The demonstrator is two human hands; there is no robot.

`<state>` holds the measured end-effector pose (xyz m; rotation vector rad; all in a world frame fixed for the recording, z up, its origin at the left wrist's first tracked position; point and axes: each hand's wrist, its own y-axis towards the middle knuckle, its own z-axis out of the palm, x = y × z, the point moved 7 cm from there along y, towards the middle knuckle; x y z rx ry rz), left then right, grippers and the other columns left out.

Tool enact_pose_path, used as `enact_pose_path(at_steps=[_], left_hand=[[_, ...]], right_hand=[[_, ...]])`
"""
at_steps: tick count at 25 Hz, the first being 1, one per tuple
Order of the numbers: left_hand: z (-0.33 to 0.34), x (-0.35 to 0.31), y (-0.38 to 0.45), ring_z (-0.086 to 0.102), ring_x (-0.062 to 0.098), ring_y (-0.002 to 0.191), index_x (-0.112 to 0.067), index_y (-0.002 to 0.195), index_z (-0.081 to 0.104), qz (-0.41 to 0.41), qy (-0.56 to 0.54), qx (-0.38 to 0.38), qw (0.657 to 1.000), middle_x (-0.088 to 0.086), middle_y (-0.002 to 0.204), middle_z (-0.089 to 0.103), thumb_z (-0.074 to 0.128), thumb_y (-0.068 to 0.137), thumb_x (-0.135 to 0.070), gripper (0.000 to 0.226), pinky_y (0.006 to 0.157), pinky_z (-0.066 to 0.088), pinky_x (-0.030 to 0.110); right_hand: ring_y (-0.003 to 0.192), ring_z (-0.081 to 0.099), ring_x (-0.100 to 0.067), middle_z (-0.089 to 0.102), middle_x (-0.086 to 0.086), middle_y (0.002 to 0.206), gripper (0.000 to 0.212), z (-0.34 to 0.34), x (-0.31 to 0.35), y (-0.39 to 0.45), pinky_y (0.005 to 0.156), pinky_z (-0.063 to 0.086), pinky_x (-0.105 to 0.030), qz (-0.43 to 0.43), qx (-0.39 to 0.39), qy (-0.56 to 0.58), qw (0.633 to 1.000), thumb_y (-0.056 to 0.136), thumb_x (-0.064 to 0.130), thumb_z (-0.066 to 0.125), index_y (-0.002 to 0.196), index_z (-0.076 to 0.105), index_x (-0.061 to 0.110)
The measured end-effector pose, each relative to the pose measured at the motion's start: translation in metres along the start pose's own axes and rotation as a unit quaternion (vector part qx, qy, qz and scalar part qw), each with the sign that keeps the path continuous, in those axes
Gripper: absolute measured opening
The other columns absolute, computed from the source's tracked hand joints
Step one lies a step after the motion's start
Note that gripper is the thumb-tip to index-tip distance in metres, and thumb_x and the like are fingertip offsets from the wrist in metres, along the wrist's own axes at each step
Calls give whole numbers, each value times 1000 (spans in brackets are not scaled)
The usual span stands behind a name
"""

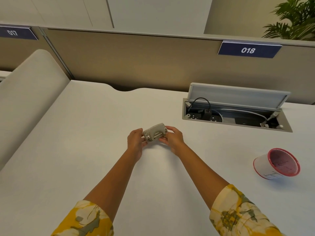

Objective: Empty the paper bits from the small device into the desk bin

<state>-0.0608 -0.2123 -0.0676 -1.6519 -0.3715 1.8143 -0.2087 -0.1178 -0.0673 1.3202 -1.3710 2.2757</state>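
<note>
A small grey device (154, 133), box-shaped with metal studs and a slotted face, is held just above the white desk (85, 133) near its middle. My left hand (135, 142) grips its left end and my right hand (173, 138) grips its right end. The desk bin (276, 163), a small white cup with a red rim and pink inside, stands far to the right of my hands, its mouth tilted toward me. No paper bits are visible.
An open cable tray (237, 114) with a raised lid, plugs and cords is sunk into the desk at the back right. A beige partition (136, 62) with the label 018 runs behind. A padded side divider (30, 92) stands on the left.
</note>
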Motion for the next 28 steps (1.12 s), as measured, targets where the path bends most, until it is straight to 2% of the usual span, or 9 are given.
enact_pose_path(at_steps=[4, 6, 10, 14, 18, 23, 24, 26, 28], left_hand=[[1, 1, 7, 66, 25, 96, -4, 131, 53, 26, 34, -31, 999, 11, 108, 66, 48, 96, -6, 35, 86, 53, 32], [4, 2, 6, 61, 24, 110, -5, 132, 57, 37, 73, -24, 996, 11, 122, 65, 47, 93, -2, 41, 97, 48, 32], [18, -2, -7, 59, 8, 102, -24, 112, 70, 116, 157, 41, 980, -8, 111, 69, 42, 88, -2, 43, 83, 43, 20], [20, -6, -6, 54, 9, 110, -21, 128, 65, 140, 202, 59, 968, -9, 119, 63, 38, 94, -1, 49, 92, 35, 24], [16, -8, 4, 52, 11, 115, -19, 134, 61, 147, 236, 74, 958, -5, 128, 62, 38, 94, 0, 50, 96, 34, 25], [14, -16, 15, 50, -3, 82, -14, 147, 46, 148, 327, 64, 931, -21, 96, 55, 44, 93, -1, 55, 64, 40, -3], [15, -17, 17, 55, 4, 96, -13, 148, 44, 153, 354, 69, 920, -12, 107, 59, 46, 92, -5, 57, 77, 43, 1], [14, -17, 16, 40, 29, 136, -12, 150, 40, 181, 429, 77, 882, 11, 144, 51, 49, 90, -14, 61, 113, 36, 30], [12, -14, 12, 22, 32, 147, -12, 153, 33, 202, 488, 56, 847, 10, 160, 34, 53, 92, -15, 65, 120, 23, 45]], right_hand=[[96, 69, -30, 65, -10, 110, 39, -3, -10, 6, 70, 63, -34, 4, -123, 37, 992, 77, -10, 70, 109, 65, 12], [86, 67, -22, 64, -6, 104, 45, -2, -11, 7, 62, 59, -24, -3, -152, 44, 987, 73, -13, 73, 109, 65, 13], [66, 61, -8, 63, -3, 96, 42, 3, -10, 8, 39, 46, -10, -14, -181, 37, 983, 77, -11, 71, 110, 66, 12], [84, 73, -31, 71, -11, 98, 28, -1, -2, 10, 64, 61, -34, -48, -184, 1, 982, 85, -7, 63, 110, 71, 4], [102, 69, -31, 73, -14, 114, 27, -7, 6, 8, 92, 57, -39, -121, -191, -170, 959, 92, 2, 58, 114, 73, 6], [111, 65, -29, 70, -15, 122, 30, 3, 12, 2, 101, 51, -33, -170, -137, -252, 943, 96, 6, 52, 122, 68, 6], [111, 65, -30, 69, -15, 122, 30, 3, 13, 2, 101, 51, -35, -175, -125, -257, 942, 96, 6, 52, 123, 67, 6], [110, 65, -30, 69, -16, 122, 30, -2, 12, 1, 100, 51, -34, -186, -111, -269, 938, 96, 6, 53, 122, 67, 4], [112, 64, -30, 69, -16, 121, 29, -8, 13, -1, 100, 51, -33, -183, -123, -268, 938, 95, 4, 53, 120, 67, 2]])
